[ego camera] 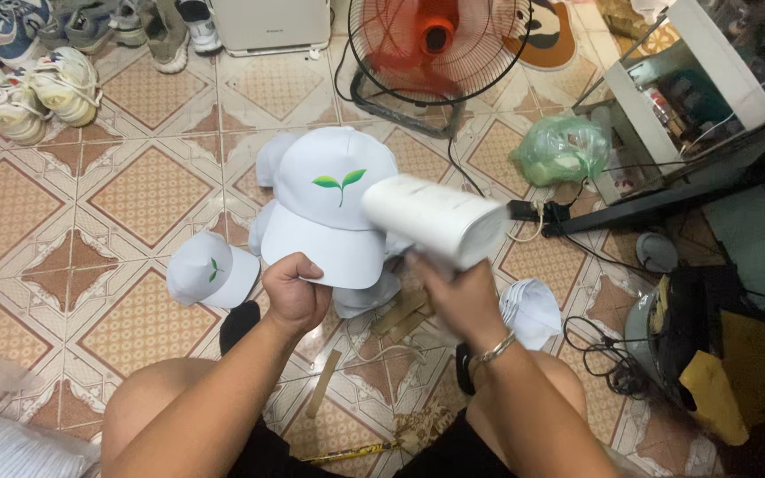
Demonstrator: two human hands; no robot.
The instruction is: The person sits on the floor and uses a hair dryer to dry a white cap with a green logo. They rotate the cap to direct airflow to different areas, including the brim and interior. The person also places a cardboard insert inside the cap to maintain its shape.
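On patterned tiles, left hand [294, 292] pinching cap [334, 199] brim

You had a fan [436, 40] at the floor's [148, 190] far edge, sneakers [37, 88] in its far left corner, and a green bag [561, 149] toward the right. A spare cap [210, 270] lay left of centre, cables [599, 354] at the right.

Single head-worn view, looking steeply down, close over knees and tiled floor [148, 190]
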